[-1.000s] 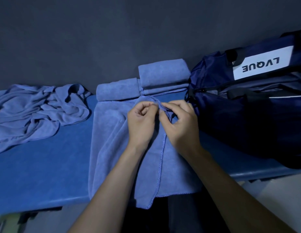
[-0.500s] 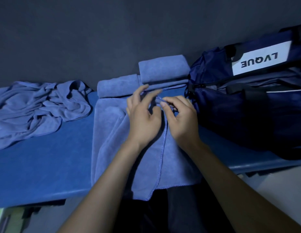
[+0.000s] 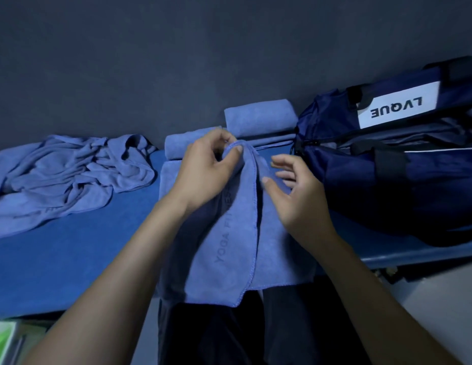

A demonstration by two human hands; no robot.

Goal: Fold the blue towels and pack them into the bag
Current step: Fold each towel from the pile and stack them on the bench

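Observation:
A blue towel [image 3: 229,248] printed with grey lettering lies across the blue table [image 3: 71,259], its near end hanging over the front edge. My left hand [image 3: 203,169] pinches the towel's far corner and holds it lifted. My right hand [image 3: 295,196] hovers just to the right with relaxed, spread fingers, touching or nearly touching the cloth. Behind them lie two folded blue towels: one [image 3: 259,117] stacked higher at the back, one [image 3: 182,143] lower to its left. The navy duffel bag [image 3: 387,175] with a white label stands on the right, its top zip open.
A crumpled heap of blue towels [image 3: 66,177] covers the table's left part. A dark wall runs right behind the table. A green and white object [image 3: 3,338] shows at the lower left, below the table edge.
My left hand has taken hold of the towel corner and raised it. My right hand has let go of the edge it pinched, opened, and moved slightly right.

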